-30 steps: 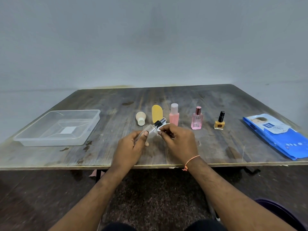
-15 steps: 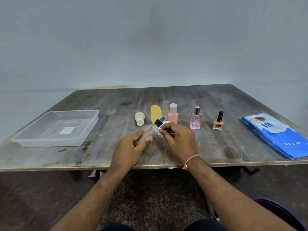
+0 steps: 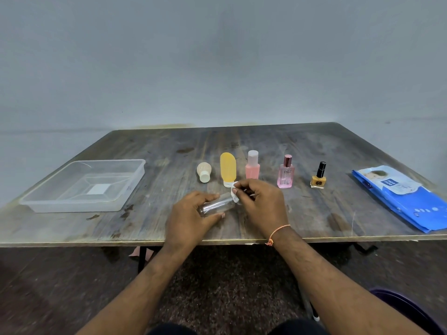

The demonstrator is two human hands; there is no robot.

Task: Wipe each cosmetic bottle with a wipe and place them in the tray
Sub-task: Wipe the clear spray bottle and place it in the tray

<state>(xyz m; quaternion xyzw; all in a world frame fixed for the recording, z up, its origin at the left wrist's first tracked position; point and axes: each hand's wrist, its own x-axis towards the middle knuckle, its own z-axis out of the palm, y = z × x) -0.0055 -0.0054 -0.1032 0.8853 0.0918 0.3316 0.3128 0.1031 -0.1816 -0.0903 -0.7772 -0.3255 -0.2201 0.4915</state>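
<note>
1. Centrally, just above the table's (image 3: pixel 302 151) near edge, the left hand (image 3: pixel 187 220) grips a clear bottle (image 3: pixel 216 205), fingers curled over its top and thumb pressed along its underside; the bottle lies tilted, its upper end pointing toward 2 o'clock.
2. The right hand (image 3: pixel 262 204) meets that upper end, fingertips pinched together on a small white wipe (image 3: pixel 235 191) bunched against the bottle's top; the cap is hidden beneath wipe and fingers.
3. At 12 o'clock from the hands, a row stands on the table: a beige bottle (image 3: pixel 204 172) lying on its side, a yellow tube (image 3: pixel 227 168) upright on its cap, a pink bottle with a pale cap (image 3: pixel 252 164), a pink perfume bottle (image 3: pixel 285 174) and a yellow nail polish (image 3: pixel 318 177).
4. At 9 o'clock, well apart from the hands, sits a clear plastic tray (image 3: pixel 125 189) holding no bottles.
5. At 3 o'clock, near the table's right edge, lies a blue wipes pack (image 3: pixel 408 204).
6. An orange thread (image 3: pixel 278 232) circles the right wrist.
</note>
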